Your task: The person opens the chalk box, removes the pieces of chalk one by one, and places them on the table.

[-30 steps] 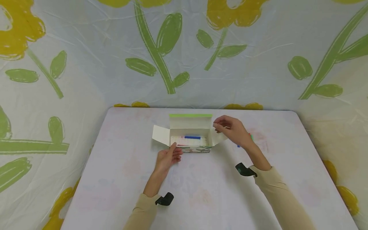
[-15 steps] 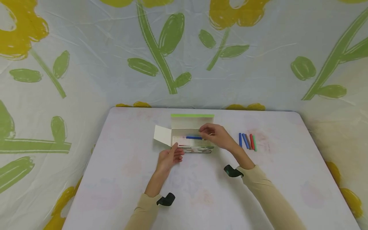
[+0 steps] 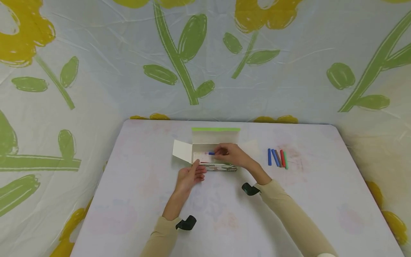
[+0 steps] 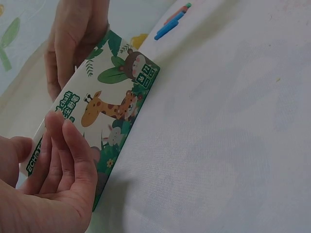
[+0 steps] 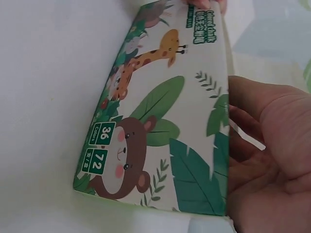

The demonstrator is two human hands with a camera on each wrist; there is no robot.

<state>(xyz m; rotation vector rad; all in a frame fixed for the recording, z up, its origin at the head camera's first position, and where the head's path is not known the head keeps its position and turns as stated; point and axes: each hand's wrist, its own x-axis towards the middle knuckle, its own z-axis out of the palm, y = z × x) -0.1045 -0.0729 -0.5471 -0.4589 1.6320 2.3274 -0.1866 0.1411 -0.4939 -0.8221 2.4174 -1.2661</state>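
An open chalk box [image 3: 214,167] with a giraffe and bear print [image 4: 116,107] [image 5: 160,107] lies mid-table, its lid [image 3: 216,135] standing up at the back. My left hand [image 3: 190,175] [image 4: 58,184] rests fairly straight fingers on the box's front left, thumb at the top edge. My right hand [image 3: 230,155] [image 5: 267,160] reaches inside from the right with curled fingers, which seem to pinch a thin pale stick [image 5: 248,136]. A blue chalk [image 3: 211,153] lies in the box, partly hidden by those fingers.
Several coloured chalk sticks [image 3: 277,157] [image 4: 172,22] lie side by side on the table [image 3: 289,207] right of the box. The box's left flap [image 3: 182,150] sticks out sideways. A floral sheet hangs behind and around the table.
My right hand has moved left from the box's right flap into the box, now covering part of the blue chalk. The loose chalks it hid now show. The left hand has stayed put.
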